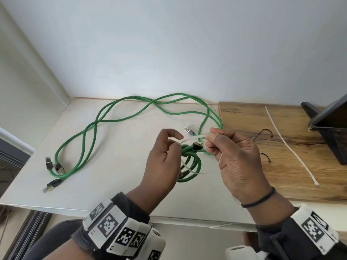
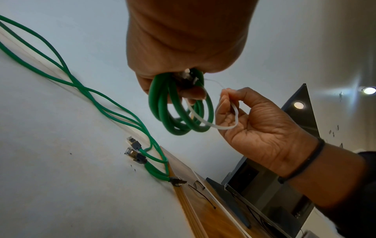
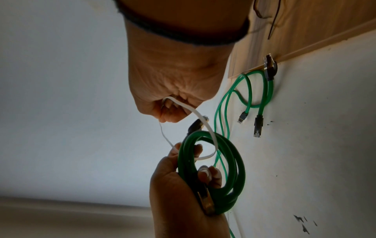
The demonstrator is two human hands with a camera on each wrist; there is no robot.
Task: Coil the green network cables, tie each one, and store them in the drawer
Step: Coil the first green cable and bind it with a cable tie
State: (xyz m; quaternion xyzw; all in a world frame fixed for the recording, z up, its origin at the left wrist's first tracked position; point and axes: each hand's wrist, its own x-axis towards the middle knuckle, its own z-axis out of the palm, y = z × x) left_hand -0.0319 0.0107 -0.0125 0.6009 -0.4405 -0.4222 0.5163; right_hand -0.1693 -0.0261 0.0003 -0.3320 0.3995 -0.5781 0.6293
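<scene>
Left hand (image 1: 161,162) grips coiled cable (image 1: 189,166), right hand (image 1: 238,156) pinches tie (image 1: 201,136)

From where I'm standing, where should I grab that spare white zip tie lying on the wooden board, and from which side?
Take the spare zip tie near mid-length, from above with a pinch across its narrow width. It lies flat and straight on the wooden board, free on both sides there; its head end sits near the board's front edge.

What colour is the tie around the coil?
White tie, clearest in the left wrist view.
</scene>
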